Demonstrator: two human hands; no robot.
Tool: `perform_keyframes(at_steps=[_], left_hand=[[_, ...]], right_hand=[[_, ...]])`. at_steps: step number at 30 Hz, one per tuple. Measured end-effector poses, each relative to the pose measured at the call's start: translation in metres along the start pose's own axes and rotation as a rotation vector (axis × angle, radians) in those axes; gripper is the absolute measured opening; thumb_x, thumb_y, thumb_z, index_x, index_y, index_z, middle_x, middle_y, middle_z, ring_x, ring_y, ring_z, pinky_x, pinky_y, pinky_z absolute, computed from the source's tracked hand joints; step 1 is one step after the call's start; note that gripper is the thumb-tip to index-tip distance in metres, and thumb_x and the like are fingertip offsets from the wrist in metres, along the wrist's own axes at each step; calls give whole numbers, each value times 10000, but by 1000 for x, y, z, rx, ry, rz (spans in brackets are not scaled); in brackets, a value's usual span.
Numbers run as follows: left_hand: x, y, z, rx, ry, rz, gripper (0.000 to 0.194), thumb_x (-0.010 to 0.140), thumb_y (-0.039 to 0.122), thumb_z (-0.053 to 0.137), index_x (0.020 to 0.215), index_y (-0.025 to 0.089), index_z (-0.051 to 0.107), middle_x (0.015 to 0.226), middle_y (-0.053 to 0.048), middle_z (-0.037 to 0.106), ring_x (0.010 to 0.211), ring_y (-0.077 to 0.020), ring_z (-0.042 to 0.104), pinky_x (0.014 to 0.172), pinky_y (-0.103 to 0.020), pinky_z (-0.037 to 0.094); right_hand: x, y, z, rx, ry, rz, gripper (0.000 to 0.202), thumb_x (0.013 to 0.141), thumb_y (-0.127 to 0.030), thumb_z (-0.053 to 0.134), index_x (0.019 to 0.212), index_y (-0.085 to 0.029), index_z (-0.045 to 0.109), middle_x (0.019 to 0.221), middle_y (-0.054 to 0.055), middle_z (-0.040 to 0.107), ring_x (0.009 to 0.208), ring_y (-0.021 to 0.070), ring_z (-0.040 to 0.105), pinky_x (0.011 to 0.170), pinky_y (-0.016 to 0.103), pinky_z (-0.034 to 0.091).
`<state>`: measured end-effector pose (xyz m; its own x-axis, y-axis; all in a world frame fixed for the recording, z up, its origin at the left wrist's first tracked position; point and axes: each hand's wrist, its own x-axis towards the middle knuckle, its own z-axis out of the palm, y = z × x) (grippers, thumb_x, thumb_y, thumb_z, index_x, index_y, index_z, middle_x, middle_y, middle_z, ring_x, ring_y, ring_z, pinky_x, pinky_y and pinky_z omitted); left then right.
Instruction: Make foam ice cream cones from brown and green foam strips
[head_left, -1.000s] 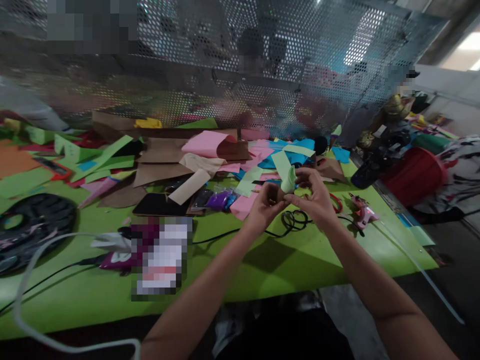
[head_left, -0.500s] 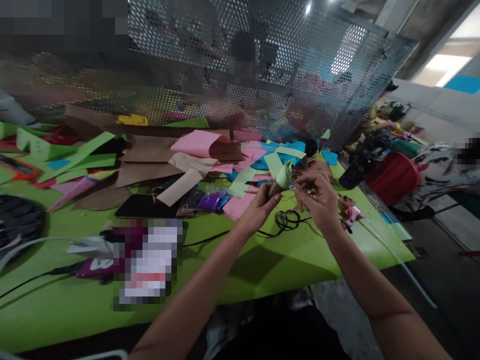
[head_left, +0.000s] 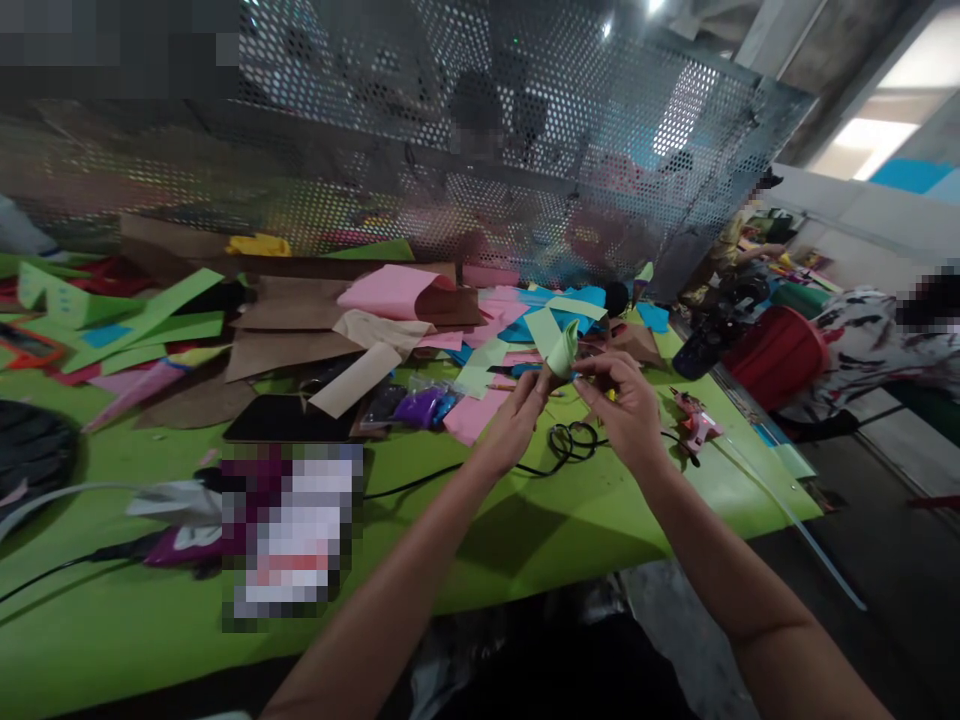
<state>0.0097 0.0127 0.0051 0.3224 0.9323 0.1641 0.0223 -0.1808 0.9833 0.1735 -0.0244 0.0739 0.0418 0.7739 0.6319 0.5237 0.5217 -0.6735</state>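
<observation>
In the middle of the head view, my left hand (head_left: 514, 420) is closed around a light green rolled paper cone (head_left: 562, 350). Brown shows at the cone's lower end, mostly covered by the fingers. My right hand (head_left: 619, 400) is beside it, thumb and fingertips pinched together close to the cone's right side. Anything between those fingertips is too small to make out. Below the hands a coiled black cable (head_left: 574, 440) lies on the green tabletop (head_left: 555, 540). To the right rests a pink glue gun (head_left: 699, 428) with a long pale stick (head_left: 795, 515) behind it.
A perforated metal panel (head_left: 420, 130) stands along the back. Pink paper (head_left: 397, 292), brown sheets (head_left: 289, 300) and a bag of purple material (head_left: 420, 405) cover the table's far side. A flat black device (head_left: 292, 418) lies left. Beyond the right edge is a red bucket (head_left: 780, 355).
The view has shifted slightly, with most things a little further left. My right fingertips have come closer to the cone and lower; the left hand keeps its hold.
</observation>
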Motion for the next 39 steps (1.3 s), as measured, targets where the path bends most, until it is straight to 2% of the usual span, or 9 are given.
perform_keyframes(at_steps=[5, 10, 16, 20, 24, 28, 34, 39], left_hand=[[0, 5, 1, 5, 5, 58, 535, 986, 672, 378, 1193, 232, 599, 1127, -60, 645, 1060, -192, 605, 822, -269, 481], [-1, 11, 0, 33, -20, 67, 474, 1001, 640, 371, 1131, 227, 562, 1064, -48, 619, 993, -179, 588, 804, -275, 475], [-2, 15, -1, 115, -23, 49, 433, 1011, 626, 345, 1097, 242, 526, 1030, -36, 610, 971, -189, 590, 776, -291, 440], [-3, 16, 0, 167, -21, 58, 422, 1016, 611, 326, 1105, 243, 514, 1062, -46, 632, 970, -204, 597, 801, -313, 436], [-3, 20, -1, 266, -8, 75, 407, 1024, 585, 308, 1097, 232, 499, 1085, -70, 649, 991, -234, 608, 867, -355, 438], [-4, 22, 0, 371, 1, 90, 415, 1026, 572, 300, 1117, 223, 507, 1070, -89, 659, 974, -261, 613, 867, -375, 442], [-6, 23, 2, 254, 20, 120, 444, 1041, 575, 289, 1132, 235, 558, 1121, -73, 686, 1020, -231, 629, 911, -345, 452], [-6, 24, 1, 290, 28, 109, 426, 1038, 580, 305, 1119, 241, 549, 1097, -52, 691, 977, -219, 635, 856, -332, 450]], right_hand=[[0, -2, 0, 18, -3, 32, 88, 874, -220, 686, 950, -224, 731, 951, 40, 655, 789, 169, 582, 696, 308, 517], [-2, -2, 1, 101, -35, 105, 95, 868, -245, 700, 955, -221, 729, 974, 40, 634, 764, 162, 572, 677, 312, 528], [-3, 2, 3, 146, -61, 181, 107, 848, -290, 718, 923, -214, 731, 890, 25, 611, 732, 151, 551, 628, 286, 492], [-1, 1, 2, 112, -83, 173, 95, 838, -300, 718, 870, -211, 726, 843, 23, 611, 715, 152, 546, 595, 273, 469], [-1, 2, 3, 98, -77, 174, 134, 821, -286, 717, 933, -212, 718, 877, 33, 639, 737, 160, 578, 612, 275, 470], [-3, 5, 4, 116, -66, 176, 128, 837, -296, 709, 929, -208, 699, 858, 26, 634, 739, 158, 585, 630, 277, 461], [-4, 0, 4, 83, -57, 99, 63, 862, -267, 693, 840, -208, 687, 816, 15, 636, 722, 151, 562, 642, 278, 438], [-5, -3, 6, 74, -59, 131, 106, 848, -309, 698, 825, -210, 668, 792, 12, 622, 695, 148, 547, 624, 277, 434]])
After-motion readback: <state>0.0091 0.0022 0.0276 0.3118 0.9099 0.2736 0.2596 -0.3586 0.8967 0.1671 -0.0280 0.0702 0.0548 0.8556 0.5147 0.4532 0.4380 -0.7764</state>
